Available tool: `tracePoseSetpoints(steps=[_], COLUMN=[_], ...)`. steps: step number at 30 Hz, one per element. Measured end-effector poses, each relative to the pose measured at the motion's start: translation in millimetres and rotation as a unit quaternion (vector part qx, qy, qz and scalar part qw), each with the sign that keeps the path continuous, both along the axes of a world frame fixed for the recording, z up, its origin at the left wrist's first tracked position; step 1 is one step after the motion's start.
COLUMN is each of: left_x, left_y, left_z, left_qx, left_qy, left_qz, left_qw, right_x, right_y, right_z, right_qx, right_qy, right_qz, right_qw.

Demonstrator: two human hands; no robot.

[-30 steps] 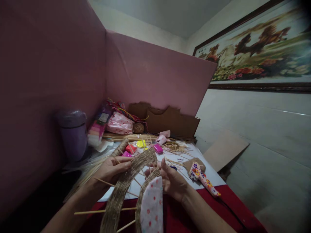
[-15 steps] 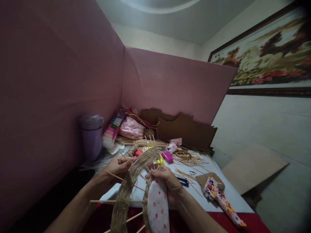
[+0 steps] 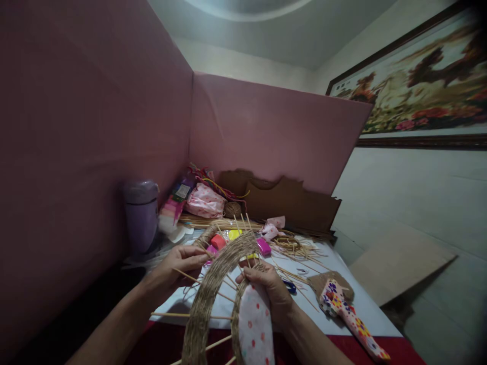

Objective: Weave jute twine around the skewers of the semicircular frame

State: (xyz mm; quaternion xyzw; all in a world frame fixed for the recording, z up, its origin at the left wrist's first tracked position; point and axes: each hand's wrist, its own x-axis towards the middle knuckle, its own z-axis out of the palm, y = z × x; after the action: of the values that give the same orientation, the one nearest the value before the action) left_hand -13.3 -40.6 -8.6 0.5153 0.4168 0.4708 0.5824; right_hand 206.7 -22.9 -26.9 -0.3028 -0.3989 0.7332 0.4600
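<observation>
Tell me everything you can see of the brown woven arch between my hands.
The arched brown twine-like weaving has a wide outer band and a narrower inner band. Thin pale wooden sticks span the gap, several jutting past the outer edge. A white, red-dotted, curved cloth panel adjoins the inner band. The piece slants, its lower end out of frame. The right hand grips the inner band near its top; the left hand is at the outer edge, contact unclear.

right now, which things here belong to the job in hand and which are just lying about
Probably the job's: woven piece, held in the right hand; twine ball; twine roll; stick bundle.

Seemingly just lying about: purple tumbler; magenta packet; floral-patterned piece.
</observation>
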Motion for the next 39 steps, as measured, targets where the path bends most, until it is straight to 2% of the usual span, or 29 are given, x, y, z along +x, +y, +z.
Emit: tracePoseSetpoints(steps=[6, 14, 18, 25, 29, 35, 39], left_x=[2, 1, 1, 0, -1, -2, -1], left_y=[-1, 6, 6, 3, 1, -1, -4], left_z=[4.2, -6.3, -7.5, -2.2, -0.3, -1.3, 2.3], left_qx=[-0.024, 0.015, 0.025, 0.060, 0.049, 0.042, 0.072], left_qy=[-0.020, -0.006, 0.022, 0.042, 0.057, 0.073, 0.083], left_qz=[0.016, -0.005, 0.012, 0.015, 0.023, 0.018, 0.015], left_qw=[0.999, 1.000, 0.999, 0.997, 0.997, 0.996, 0.994], right_x=[0, 2, 3, 12, 18, 23, 27], right_y=[0, 1, 4, 13, 20, 28, 32], right_z=[-2.7, -2.3, -3.3, -1.1, 0.5, -2.1, -4.8], right_qx=[-0.006, -0.012, 0.004, 0.006, 0.000, 0.005, 0.018], right_qy=[0.009, 0.021, 0.012, 0.020, 0.035, 0.032, 0.043], right_qz=[-0.024, -0.035, -0.046, -0.051, -0.079, -0.086, -0.100], right_qw=[1.000, 0.999, 0.999, 0.998, 0.996, 0.996, 0.994])
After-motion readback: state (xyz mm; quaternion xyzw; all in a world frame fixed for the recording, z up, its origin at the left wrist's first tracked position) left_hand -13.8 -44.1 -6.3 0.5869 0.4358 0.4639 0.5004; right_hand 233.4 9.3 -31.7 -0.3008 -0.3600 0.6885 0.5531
